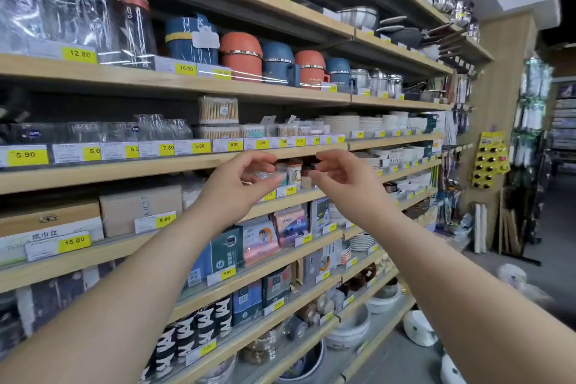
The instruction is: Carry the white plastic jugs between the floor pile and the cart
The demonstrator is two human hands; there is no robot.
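A long wooden shelving unit [174, 165] ran across the view, its tiers edged with yellow price tags [27, 155] and stocked with orange and blue lidded containers [241, 56] above and boxes of cotton swabs [218, 110] one tier lower. Both bare forearms reached up to the shelf beneath the swabs. The left hand [240, 181] had its fingers curled with thumb and fingertips drawn close together around a small clear packet [265, 174], though blur made it hard to say whether it truly pinched the packet or only touched it. The right hand [339, 174] was loosely curled with its fingertips next to the small jars [294, 170], holding nothing that could be made out. Those jars stood upright in a tight cluster on the shelf between the two hands, long axis vertical, brownish caps upward, pale contents showing through clear walls, just behind a yellow tag [290, 189].
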